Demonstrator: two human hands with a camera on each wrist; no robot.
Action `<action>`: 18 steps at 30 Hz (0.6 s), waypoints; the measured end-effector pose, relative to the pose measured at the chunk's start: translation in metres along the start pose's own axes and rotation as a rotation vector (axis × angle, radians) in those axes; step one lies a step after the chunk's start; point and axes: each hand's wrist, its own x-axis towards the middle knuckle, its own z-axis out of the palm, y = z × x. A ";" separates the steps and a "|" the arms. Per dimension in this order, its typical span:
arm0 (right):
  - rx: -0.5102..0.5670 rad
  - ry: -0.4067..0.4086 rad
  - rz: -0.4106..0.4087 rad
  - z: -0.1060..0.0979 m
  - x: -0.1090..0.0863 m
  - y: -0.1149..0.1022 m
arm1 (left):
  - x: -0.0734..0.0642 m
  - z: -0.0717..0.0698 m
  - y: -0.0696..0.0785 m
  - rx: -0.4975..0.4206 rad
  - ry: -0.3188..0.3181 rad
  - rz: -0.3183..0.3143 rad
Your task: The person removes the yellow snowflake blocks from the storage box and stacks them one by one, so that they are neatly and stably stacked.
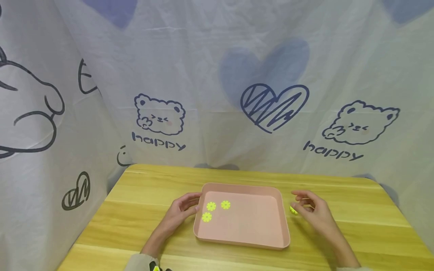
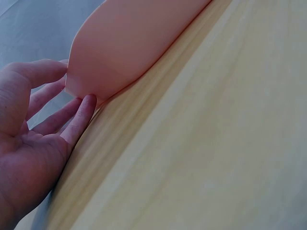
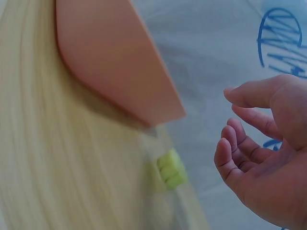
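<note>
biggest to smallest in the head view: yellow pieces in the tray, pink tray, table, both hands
1. Table
2. Pink tray
3. Left hand and right hand: too alike to rank
4. Yellow pieces: all three look alike

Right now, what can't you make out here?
Head view: part of the loose yellow piece, covered by the right hand.
Head view: the thing at the left sleeve, cut off by the bottom edge.
Left wrist view: the inside of the tray, hidden by its wall.
Right wrist view: that yellow piece, blurred.
</note>
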 end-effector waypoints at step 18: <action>0.064 -0.104 -0.080 0.045 -0.005 -0.050 | 0.001 0.000 -0.002 0.018 0.010 -0.003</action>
